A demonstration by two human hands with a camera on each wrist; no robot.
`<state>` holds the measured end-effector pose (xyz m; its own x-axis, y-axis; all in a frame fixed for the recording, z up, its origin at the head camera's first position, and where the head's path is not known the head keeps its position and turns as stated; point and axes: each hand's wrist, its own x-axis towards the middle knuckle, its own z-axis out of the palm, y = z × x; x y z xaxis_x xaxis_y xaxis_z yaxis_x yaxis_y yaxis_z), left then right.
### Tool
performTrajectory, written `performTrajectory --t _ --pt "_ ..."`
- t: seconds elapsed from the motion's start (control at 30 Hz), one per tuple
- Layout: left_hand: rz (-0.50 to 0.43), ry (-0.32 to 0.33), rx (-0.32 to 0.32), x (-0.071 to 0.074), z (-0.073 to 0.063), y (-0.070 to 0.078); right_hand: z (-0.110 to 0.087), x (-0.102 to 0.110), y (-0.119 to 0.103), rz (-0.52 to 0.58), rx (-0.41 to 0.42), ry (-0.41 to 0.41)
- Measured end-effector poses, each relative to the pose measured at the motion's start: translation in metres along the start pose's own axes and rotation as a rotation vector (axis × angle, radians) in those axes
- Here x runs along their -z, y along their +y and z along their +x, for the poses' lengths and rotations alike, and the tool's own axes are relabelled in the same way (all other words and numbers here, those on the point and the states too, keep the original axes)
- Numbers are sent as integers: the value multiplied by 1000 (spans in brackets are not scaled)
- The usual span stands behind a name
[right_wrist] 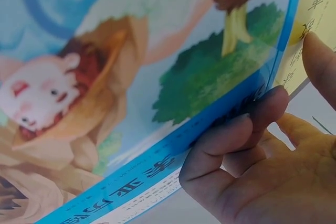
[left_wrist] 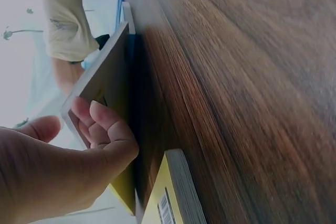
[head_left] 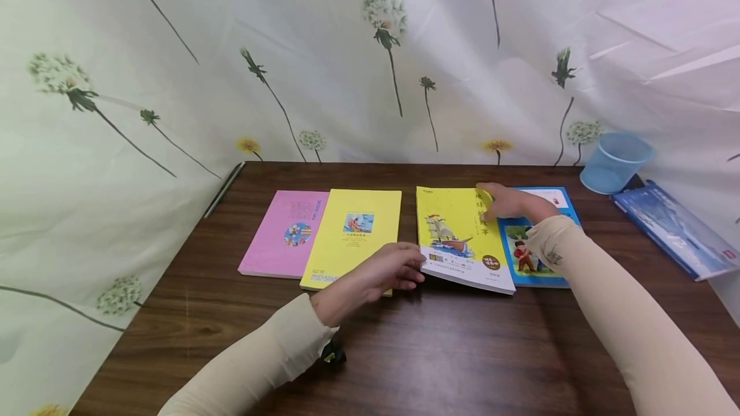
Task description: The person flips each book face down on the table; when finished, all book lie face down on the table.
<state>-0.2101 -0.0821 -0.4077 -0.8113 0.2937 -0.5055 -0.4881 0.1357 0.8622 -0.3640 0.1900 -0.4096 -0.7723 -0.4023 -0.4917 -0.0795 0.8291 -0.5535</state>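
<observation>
A yellow book with a sailing ship on its cover (head_left: 448,214) is tilted, its lower left edge raised off the table. My left hand (head_left: 393,268) is at that lower corner; in the left wrist view its fingers (left_wrist: 113,124) curl under the edge, with the thumb on the upper side. At the upper right corner, my right hand (head_left: 509,203) grips the same book, thumb on the yellow cover (right_wrist: 315,9). The book overlaps a blue-bordered picture book (head_left: 540,275), whose cover fills much of the right wrist view, close to my right fingers (right_wrist: 226,140).
To the left lie another yellow book (head_left: 361,204) and a pink book (head_left: 272,242), overlapping on the brown wooden table (head_left: 451,352). A light-blue mesh bin (head_left: 615,162) stands at the back right. Beside it lies a blue book (head_left: 676,226). A flowered curtain (head_left: 324,50) hangs behind.
</observation>
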Motion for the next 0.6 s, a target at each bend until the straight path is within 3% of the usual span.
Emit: performTrajectory --t 0.6 --pt "107 43 -40 -8 10 -4 0 -1 2 5 9 20"
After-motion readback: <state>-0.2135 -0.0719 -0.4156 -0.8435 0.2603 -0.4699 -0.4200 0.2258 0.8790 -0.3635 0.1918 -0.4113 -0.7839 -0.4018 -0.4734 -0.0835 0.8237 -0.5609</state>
